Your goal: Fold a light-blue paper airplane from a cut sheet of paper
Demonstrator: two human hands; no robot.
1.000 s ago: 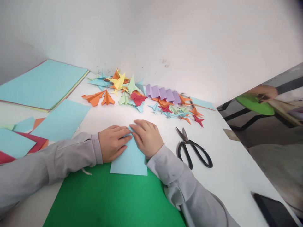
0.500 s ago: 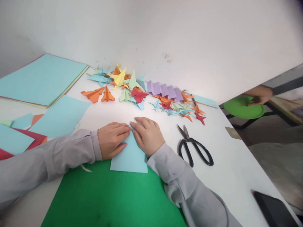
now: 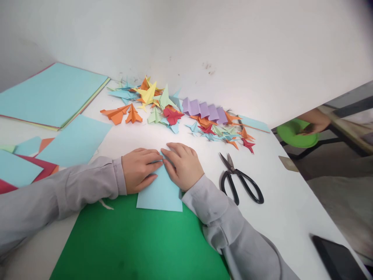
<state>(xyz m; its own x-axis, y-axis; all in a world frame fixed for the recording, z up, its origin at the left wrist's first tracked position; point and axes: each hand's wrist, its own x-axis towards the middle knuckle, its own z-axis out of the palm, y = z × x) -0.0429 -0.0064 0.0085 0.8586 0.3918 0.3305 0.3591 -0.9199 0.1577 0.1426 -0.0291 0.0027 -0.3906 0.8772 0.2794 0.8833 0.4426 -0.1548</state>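
Note:
A sheet of light blue paper lies upright before me, its near edge straight and its upper part narrowing between my hands. My left hand is closed on its upper left side, with the fingertips pressed near the top. From the right, my right hand grips the same upper part, thumb and fingers bent against it. The fingertips of both hands nearly meet there and hide the paper's top. Beneath the paper's near part is a green sheet.
Black-handled scissors lie right of my hands, and a phone at the lower right. Folded paper figures and a purple pleated strip line the wall. Coloured sheets lie left. Another person's hand is by a green stool.
Both hands stay at the paper's upper part with almost no movement. The view has shifted slightly. At the far right, the other person's hand has moved a little left over the green seat.

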